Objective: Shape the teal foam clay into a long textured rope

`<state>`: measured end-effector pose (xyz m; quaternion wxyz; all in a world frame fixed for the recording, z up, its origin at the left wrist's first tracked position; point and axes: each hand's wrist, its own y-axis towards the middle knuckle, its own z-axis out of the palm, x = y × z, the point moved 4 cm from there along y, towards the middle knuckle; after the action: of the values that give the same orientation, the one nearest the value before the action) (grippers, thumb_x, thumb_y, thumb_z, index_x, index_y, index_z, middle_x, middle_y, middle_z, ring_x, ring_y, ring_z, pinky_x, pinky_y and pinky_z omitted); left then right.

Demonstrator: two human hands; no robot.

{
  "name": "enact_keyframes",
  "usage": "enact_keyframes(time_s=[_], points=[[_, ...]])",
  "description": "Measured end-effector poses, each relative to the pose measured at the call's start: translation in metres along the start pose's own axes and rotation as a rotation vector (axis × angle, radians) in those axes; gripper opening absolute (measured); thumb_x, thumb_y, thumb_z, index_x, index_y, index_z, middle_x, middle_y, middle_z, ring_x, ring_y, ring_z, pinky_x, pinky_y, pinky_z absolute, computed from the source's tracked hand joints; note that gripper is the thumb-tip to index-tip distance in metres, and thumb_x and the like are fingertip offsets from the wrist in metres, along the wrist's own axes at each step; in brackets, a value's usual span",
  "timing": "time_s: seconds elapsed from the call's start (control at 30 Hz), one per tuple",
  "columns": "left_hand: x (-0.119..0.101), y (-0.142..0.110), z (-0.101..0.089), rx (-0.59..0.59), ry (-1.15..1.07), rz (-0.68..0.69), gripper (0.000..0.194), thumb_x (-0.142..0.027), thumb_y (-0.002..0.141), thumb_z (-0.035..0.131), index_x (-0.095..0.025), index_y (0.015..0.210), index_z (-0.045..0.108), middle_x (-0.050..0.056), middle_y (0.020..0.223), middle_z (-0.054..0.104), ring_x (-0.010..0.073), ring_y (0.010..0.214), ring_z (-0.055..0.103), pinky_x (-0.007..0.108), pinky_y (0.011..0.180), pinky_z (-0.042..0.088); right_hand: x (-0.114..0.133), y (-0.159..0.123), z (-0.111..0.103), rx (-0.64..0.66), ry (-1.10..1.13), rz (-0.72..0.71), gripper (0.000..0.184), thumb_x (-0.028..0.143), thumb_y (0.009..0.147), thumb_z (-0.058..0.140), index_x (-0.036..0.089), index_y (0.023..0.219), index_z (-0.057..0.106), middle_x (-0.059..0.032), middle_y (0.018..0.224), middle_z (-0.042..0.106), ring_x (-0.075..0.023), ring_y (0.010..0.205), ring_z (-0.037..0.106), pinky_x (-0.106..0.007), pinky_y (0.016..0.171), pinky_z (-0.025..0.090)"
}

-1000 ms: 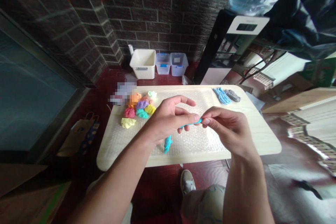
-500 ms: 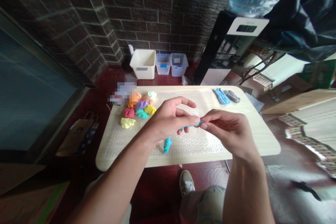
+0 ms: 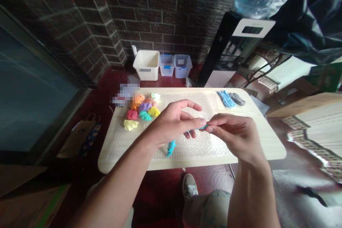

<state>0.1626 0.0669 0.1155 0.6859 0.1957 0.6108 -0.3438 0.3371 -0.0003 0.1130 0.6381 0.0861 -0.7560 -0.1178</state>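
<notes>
Over the bubble wrap, a thin turquoise strip of what looks like modelling clay (image 3: 203, 127) stretches between my two hands. My left hand (image 3: 177, 121) pinches it between thumb and fingers, with the index finger held out above. At its other end, the thumb and index finger of my right hand (image 3: 236, 133) are pressed together on the strip. Part of the strip is hidden behind my left fingers. A second turquoise piece (image 3: 171, 148) shows below my left wrist, its upper end covered by the hand. Several coloured clay lumps (image 3: 145, 107) lie left of my hands.
Bubble wrap (image 3: 120, 146) covers much of the pale wooden table (image 3: 267, 142). A blue striped bundle (image 3: 226, 99) and a grey one (image 3: 237, 99) lie at its far right. Behind stand a white bin (image 3: 146, 66), clear boxes (image 3: 183, 67) and a water dispenser (image 3: 221, 53).
My hands have shifted very slightly to the right with the strip between them. My left fingers have moved a little; the view has shifted slightly as well.
</notes>
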Motion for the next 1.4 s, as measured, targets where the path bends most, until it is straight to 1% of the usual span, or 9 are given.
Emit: enact_keyframes(time_s=[0.1,0.2,0.4,0.63,0.83,1.0,1.1,1.2,1.4], points=[[0.004,0.0,0.0,0.098,0.048,-0.043,0.04,-0.038,0.083,0.08,-0.013,0.112,0.069,0.007,0.081,0.075,0.0133,0.067,0.065,0.024,0.063,0.049,0.0,-0.001,-0.004,-0.008,-0.033,-0.019,0.008,0.019,0.084,0.085,0.026,0.087,0.084,-0.0019,0.078,0.078,-0.0173,0.071,0.071,-0.03,0.066,0.055],[0.004,0.001,0.0,0.154,0.126,-0.014,0.026,-0.038,0.089,0.073,-0.013,0.093,0.076,0.008,0.082,0.076,0.0115,0.065,0.061,0.022,0.058,0.044,0.0,-0.001,-0.005,-0.002,-0.054,-0.017,0.007,0.019,0.084,0.085,0.026,0.087,0.084,-0.0014,0.076,0.077,-0.016,0.069,0.069,-0.029,0.063,0.053],[-0.006,0.001,-0.001,0.071,0.221,0.123,0.017,-0.03,0.087,0.073,-0.015,0.079,0.079,0.006,0.075,0.075,0.0164,0.072,0.067,0.025,0.066,0.048,0.006,0.0,0.0,0.032,-0.03,-0.03,0.014,0.018,0.084,0.085,0.026,0.095,0.084,-0.0027,0.083,0.079,-0.0177,0.076,0.071,-0.031,0.07,0.054],[-0.019,-0.012,-0.001,0.057,0.303,0.113,0.019,-0.032,0.087,0.072,-0.016,0.08,0.08,0.007,0.075,0.077,0.0179,0.071,0.068,0.027,0.066,0.049,0.023,-0.003,0.007,0.045,-0.089,-0.106,0.014,0.018,0.087,0.083,0.028,0.096,0.084,-0.0045,0.083,0.079,-0.0196,0.071,0.071,-0.033,0.064,0.053],[-0.027,-0.017,-0.003,0.049,0.327,0.107,0.017,-0.026,0.086,0.071,-0.017,0.074,0.08,0.005,0.069,0.075,0.017,0.065,0.066,0.026,0.06,0.046,0.031,-0.003,0.014,0.041,-0.141,-0.151,0.02,0.017,0.086,0.083,0.031,0.101,0.084,-0.005,0.084,0.079,-0.0217,0.073,0.072,-0.035,0.065,0.054],[-0.026,-0.017,-0.005,0.053,0.311,0.096,0.017,-0.025,0.086,0.071,-0.017,0.073,0.079,0.005,0.069,0.075,0.0159,0.066,0.065,0.025,0.062,0.047,0.031,-0.002,0.017,0.035,-0.137,-0.159,0.02,0.017,0.086,0.083,0.03,0.101,0.085,-0.0068,0.087,0.08,-0.0234,0.075,0.073,-0.036,0.065,0.057],[-0.026,-0.018,-0.005,0.097,0.252,0.082,0.015,-0.027,0.087,0.072,-0.016,0.083,0.081,0.006,0.078,0.078,0.0161,0.072,0.068,0.024,0.066,0.05,0.031,-0.003,0.014,0.019,-0.139,-0.157,0.02,0.016,0.086,0.082,0.029,0.1,0.085,-0.0063,0.086,0.08,-0.022,0.073,0.073,-0.035,0.065,0.057],[-0.024,-0.02,-0.006,0.122,0.188,0.02,0.017,-0.029,0.088,0.072,-0.015,0.092,0.081,0.009,0.087,0.08,0.016,0.073,0.069,0.023,0.061,0.05,0.028,-0.003,0.011,0.016,-0.141,-0.151,0.024,0.012,0.086,0.082,0.03,0.1,0.084,-0.0039,0.084,0.079,-0.0196,0.073,0.071,-0.032,0.065,0.056],[-0.021,-0.019,-0.008,0.101,0.224,0.0,0.017,-0.028,0.088,0.071,-0.013,0.086,0.08,0.009,0.081,0.077,0.0136,0.069,0.063,0.021,0.061,0.047,0.02,-0.003,0.009,0.031,-0.119,-0.118,0.024,0.014,0.085,0.083,0.03,0.104,0.082,-0.0052,0.089,0.079,-0.0215,0.079,0.072,-0.035,0.069,0.055]])
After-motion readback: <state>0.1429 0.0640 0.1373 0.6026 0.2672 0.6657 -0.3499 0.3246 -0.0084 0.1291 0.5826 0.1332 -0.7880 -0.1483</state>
